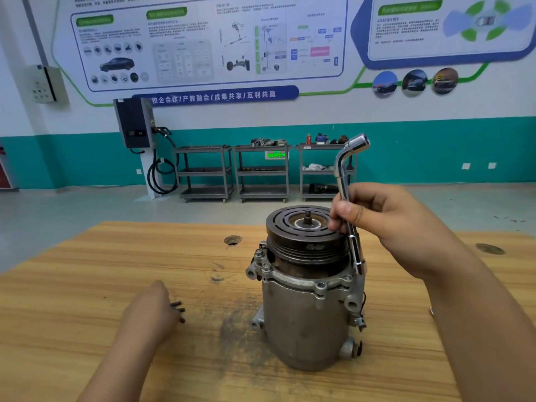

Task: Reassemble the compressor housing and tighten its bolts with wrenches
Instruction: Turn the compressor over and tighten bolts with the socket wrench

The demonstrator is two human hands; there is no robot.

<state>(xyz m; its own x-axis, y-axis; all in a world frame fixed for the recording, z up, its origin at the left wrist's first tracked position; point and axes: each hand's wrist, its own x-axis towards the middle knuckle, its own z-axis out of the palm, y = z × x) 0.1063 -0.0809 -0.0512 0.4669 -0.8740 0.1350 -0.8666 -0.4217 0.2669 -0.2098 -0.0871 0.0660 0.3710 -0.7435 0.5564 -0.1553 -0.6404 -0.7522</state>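
Observation:
The grey compressor [304, 320] stands upright on the wooden table [87, 285], its dark grooved pulley [301, 236] on top. My right hand [385, 221] grips a chrome L-shaped socket wrench [345, 192]. The wrench stands nearly upright, and its lower socket end sits at the housing flange on the compressor's right side. Two bolt heads [262, 260] show on the flange's left. My left hand [150, 309] lies on the table left of the compressor, fingers over a few dark loose bolts [179, 310]. Whether it holds any of them is hidden.
The table has round holes [232, 240] behind the compressor and at the far right. Three grey shelf carts [262, 172] stand against the back wall beside a wall-mounted charger with a coiled cable [136, 123].

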